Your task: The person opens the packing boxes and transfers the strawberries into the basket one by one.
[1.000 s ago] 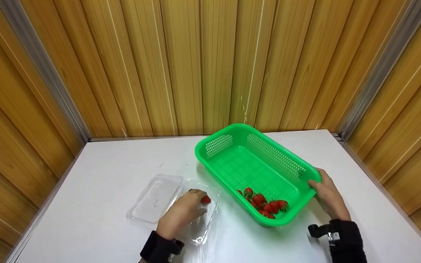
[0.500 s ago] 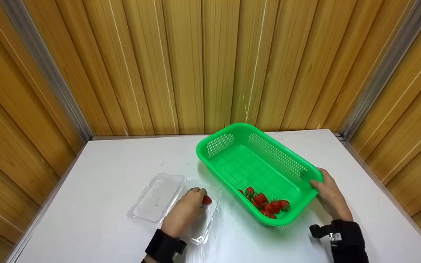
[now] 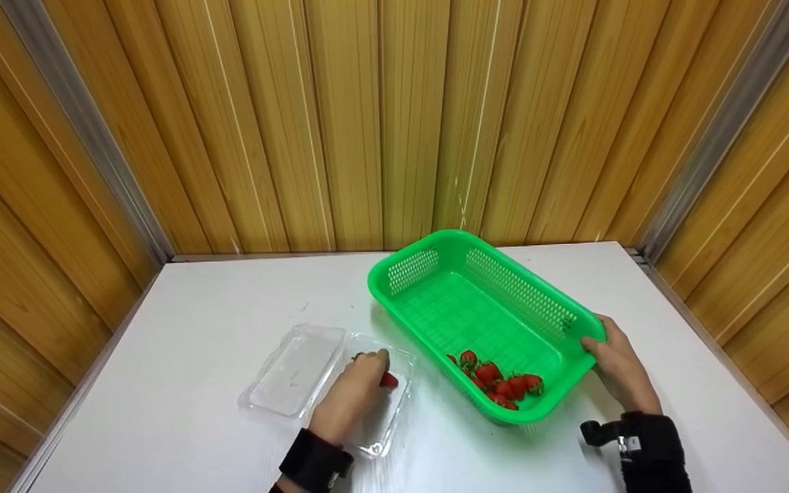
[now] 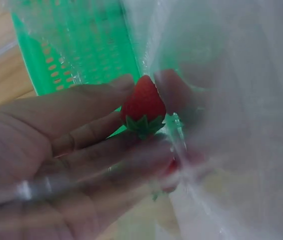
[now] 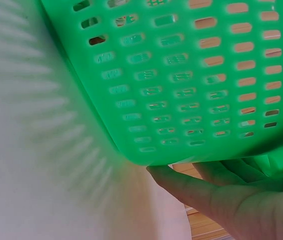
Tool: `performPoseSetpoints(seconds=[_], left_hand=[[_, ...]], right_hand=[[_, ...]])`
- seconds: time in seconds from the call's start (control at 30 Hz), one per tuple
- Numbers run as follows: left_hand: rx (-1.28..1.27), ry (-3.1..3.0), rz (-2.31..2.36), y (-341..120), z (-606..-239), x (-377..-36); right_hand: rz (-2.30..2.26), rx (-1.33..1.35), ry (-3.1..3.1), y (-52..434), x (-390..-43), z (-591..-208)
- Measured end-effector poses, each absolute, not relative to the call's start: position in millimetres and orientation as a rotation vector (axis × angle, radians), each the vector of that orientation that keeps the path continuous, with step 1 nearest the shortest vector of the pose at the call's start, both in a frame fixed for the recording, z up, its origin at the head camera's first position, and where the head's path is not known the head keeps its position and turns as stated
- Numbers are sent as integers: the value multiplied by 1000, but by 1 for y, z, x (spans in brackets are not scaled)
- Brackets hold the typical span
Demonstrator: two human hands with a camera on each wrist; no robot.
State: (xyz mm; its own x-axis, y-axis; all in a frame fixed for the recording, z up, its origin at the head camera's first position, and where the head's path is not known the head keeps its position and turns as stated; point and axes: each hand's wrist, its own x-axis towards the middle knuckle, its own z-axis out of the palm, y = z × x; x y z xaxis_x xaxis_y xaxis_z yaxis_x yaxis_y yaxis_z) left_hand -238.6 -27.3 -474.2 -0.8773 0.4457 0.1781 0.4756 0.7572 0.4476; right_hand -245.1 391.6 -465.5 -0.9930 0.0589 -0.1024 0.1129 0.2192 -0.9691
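Note:
My left hand [image 3: 351,392] reaches into one half of a clear plastic clamshell box [image 3: 375,428]. In the left wrist view, its thumb and fingers pinch a red strawberry [image 4: 144,104] with green leaves, close to the plastic wall. Some red of a second strawberry [image 4: 171,168] shows lower down by the fingers, partly covered. On the right side, my right hand [image 3: 619,365] grips the rim of a green perforated basket [image 3: 459,311], thumb over the edge. Several strawberries [image 3: 489,374] lie together at the basket's near end.
The other half of the clamshell, a clear lid [image 3: 301,370], lies folded out to the left. Everything stands on a white table [image 3: 196,329]. Wood-look panels [image 3: 346,123] close off the back and both sides.
The left hand has turned a little over the tray, its fingers closing in around the strawberry there. The right hand and basket have hardly moved.

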Motion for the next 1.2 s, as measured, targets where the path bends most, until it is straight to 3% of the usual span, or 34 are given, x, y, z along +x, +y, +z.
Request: performPoseSetpoints(seconds=[0.37, 1.2], left_hand=[[-757, -2857, -615, -22, -474, -242], [-692, -2891, -742, -24, -464, -236]], right_hand=[[-1925, 160, 2433, 392, -244, -464], [-1941, 172, 2411, 392, -246, -466]])
